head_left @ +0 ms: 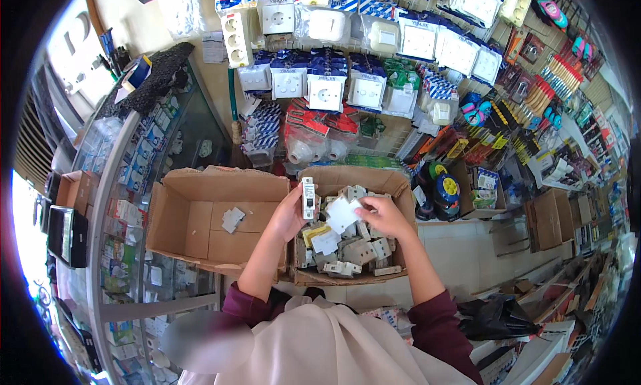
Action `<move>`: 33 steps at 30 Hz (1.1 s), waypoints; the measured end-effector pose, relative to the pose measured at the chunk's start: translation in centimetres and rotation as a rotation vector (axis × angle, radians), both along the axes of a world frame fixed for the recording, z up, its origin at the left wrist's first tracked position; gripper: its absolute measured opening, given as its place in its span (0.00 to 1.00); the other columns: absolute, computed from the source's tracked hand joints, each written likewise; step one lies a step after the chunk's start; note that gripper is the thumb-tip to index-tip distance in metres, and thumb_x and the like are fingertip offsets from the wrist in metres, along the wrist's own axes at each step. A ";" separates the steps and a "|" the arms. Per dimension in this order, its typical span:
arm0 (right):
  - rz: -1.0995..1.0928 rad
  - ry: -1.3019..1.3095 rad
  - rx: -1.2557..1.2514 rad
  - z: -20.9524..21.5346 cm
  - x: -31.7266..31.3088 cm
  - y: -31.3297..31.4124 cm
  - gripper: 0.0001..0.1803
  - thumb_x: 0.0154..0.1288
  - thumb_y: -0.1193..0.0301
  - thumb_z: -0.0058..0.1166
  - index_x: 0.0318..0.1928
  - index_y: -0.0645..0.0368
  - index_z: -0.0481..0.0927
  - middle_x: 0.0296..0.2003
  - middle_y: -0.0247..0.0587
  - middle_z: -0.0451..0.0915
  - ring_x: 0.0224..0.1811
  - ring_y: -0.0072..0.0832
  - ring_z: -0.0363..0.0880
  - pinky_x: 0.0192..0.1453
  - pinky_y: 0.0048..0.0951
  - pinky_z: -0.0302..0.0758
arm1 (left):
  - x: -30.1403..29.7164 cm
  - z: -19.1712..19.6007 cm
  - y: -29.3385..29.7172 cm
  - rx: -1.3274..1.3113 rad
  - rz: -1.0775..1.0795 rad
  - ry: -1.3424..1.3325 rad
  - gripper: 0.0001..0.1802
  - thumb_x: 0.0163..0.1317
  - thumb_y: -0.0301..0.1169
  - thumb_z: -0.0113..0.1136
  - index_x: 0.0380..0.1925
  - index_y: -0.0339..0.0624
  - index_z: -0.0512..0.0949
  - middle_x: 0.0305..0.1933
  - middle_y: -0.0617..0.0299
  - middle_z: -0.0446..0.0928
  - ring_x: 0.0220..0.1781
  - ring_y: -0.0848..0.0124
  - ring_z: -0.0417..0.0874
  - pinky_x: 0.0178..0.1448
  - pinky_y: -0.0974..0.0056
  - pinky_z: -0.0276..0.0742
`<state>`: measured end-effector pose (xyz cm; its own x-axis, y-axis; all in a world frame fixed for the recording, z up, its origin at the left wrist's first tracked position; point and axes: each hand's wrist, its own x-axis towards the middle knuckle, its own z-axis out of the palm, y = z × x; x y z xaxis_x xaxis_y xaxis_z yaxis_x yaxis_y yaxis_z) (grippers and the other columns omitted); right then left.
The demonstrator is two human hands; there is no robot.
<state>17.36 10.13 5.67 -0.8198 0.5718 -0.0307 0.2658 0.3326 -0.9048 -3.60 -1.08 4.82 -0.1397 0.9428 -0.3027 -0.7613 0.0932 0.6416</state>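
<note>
My left hand is closed around a narrow white circuit breaker with a black toggle, held upright between the two boxes. In my right hand, between thumb and fingers, is a flat white circuit breaker, seen from its broad side. Both hands are over or beside the right cardboard box, where many white and grey breakers lie in a loose heap. One piece in the heap shows a yellow patch. On the bottom of the left cardboard box lie a few white breakers, close together.
A glass display case with packaged goods stands on the left. Packaged sockets and switches hang on the wall ahead. To the right are cable reels, hanging tools and an open cardboard box. A black plastic bag lies at lower right.
</note>
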 end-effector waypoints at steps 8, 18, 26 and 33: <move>-0.359 0.561 -1.032 -0.3 -1.7 -3.0 0.17 0.68 0.64 0.41 0.50 0.64 0.70 0.35 0.36 0.77 0.34 0.24 0.77 0.37 0.26 0.77 | 2.2 0.9 -0.9 0.089 -0.097 -0.009 0.26 0.66 0.51 0.35 0.50 0.42 0.67 0.43 0.59 0.74 0.37 0.71 0.75 0.40 0.66 0.72; -0.068 0.792 -0.567 0.8 -5.3 -5.3 0.13 0.70 0.72 0.34 0.48 0.60 0.71 0.47 0.35 0.68 0.45 0.23 0.71 0.51 0.24 0.69 | 1.6 0.9 -4.0 0.333 -0.272 0.148 0.38 0.57 0.55 0.50 0.60 0.42 0.57 0.57 0.59 0.66 0.58 0.68 0.69 0.56 0.59 0.68; -0.013 0.488 -0.234 2.2 -9.4 -7.7 0.12 0.69 0.71 0.37 0.45 0.59 0.73 0.45 0.33 0.68 0.49 0.23 0.68 0.55 0.23 0.62 | -1.0 3.1 -7.4 0.189 -0.191 0.068 0.31 0.62 0.47 0.48 0.59 0.40 0.58 0.53 0.56 0.69 0.52 0.66 0.74 0.53 0.58 0.72; 0.125 0.311 -0.026 4.1 -14.9 -12.1 0.14 0.65 0.79 0.36 0.47 0.60 0.74 0.45 0.38 0.72 0.51 0.27 0.69 0.57 0.25 0.62 | -4.2 2.6 -13.2 0.220 -0.038 0.018 0.26 0.65 0.46 0.44 0.56 0.40 0.60 0.49 0.54 0.73 0.48 0.60 0.78 0.54 0.56 0.74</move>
